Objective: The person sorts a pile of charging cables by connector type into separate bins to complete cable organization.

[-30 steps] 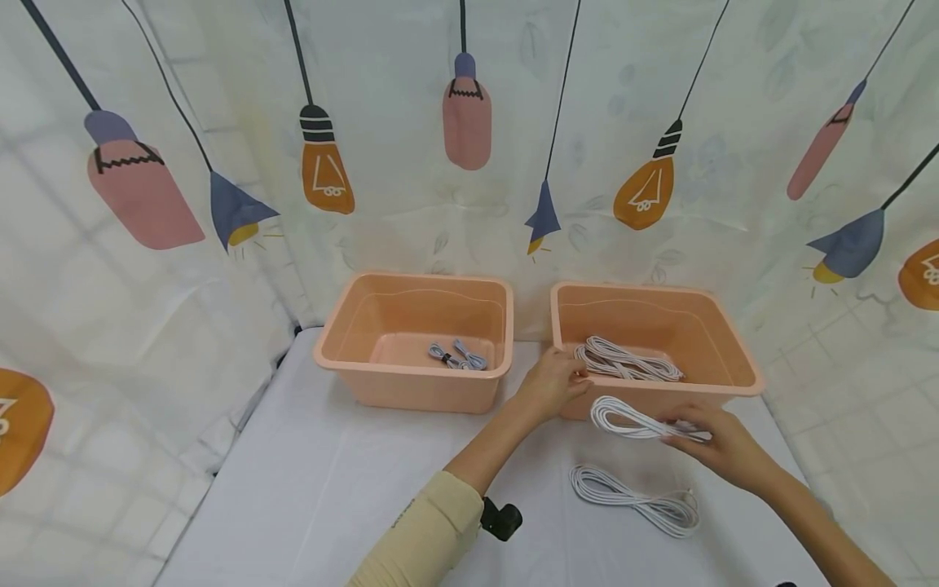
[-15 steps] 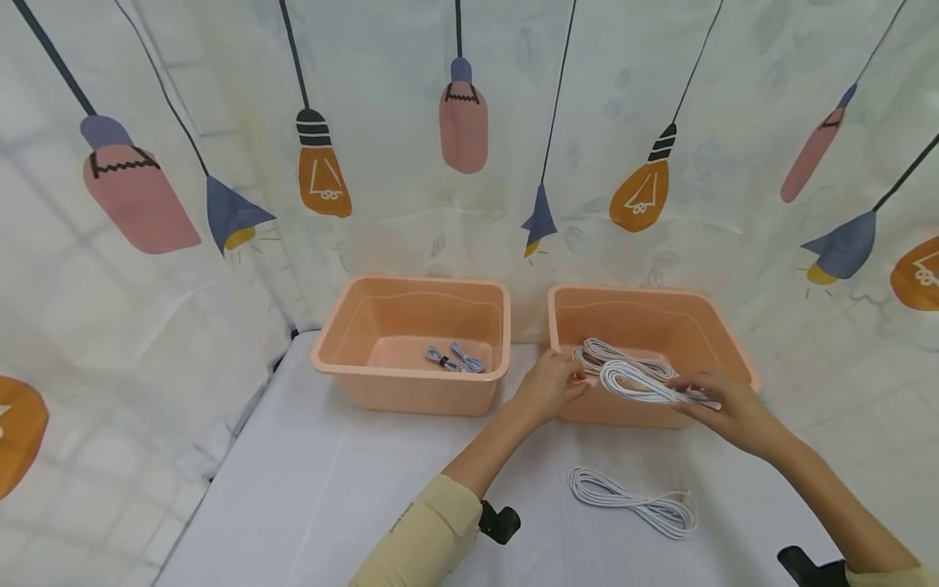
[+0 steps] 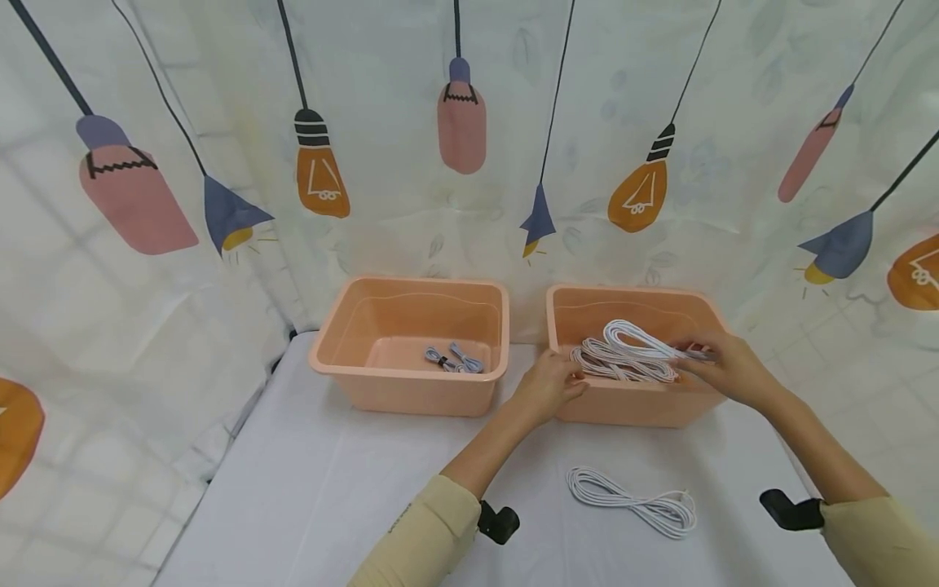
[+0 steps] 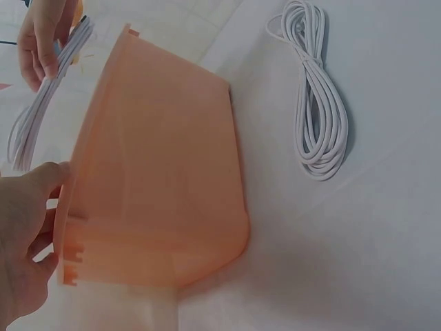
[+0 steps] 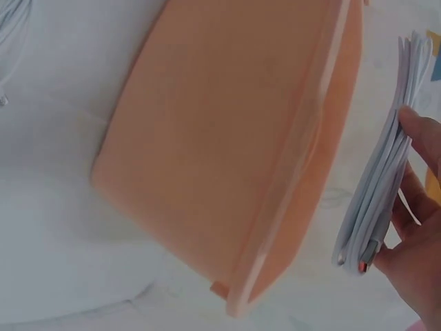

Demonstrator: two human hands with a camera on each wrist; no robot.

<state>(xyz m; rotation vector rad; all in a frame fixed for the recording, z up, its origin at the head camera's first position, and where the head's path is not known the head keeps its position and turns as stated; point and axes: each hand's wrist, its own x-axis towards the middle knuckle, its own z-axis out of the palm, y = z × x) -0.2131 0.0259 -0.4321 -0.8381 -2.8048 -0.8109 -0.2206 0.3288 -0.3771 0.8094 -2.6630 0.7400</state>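
Note:
My right hand (image 3: 726, 368) pinches one end of a coiled white cable (image 3: 634, 334) above the right-hand peach plastic bin (image 3: 631, 408). In the right wrist view the coil (image 5: 379, 179) hangs past the bin's rim, and a plug end with a metal tip shows. More coiled white cable (image 3: 597, 359) lies inside that bin, partly covered by the held one. My left hand (image 3: 546, 387) grips the bin's rim at its front left corner. Another white cable coil (image 3: 634, 501) lies on the table in front of the bin.
A second peach bin (image 3: 411, 391) stands to the left, with small grey cable bundles (image 3: 455, 359) inside. The white-covered table (image 3: 352, 481) reaches toward me. A curtain with printed lamps (image 3: 411, 236) hangs close behind both bins.
My right hand has carried the cable coil up and away from me, from in front of the right bin to over its opening. The left hand has stayed at the rim.

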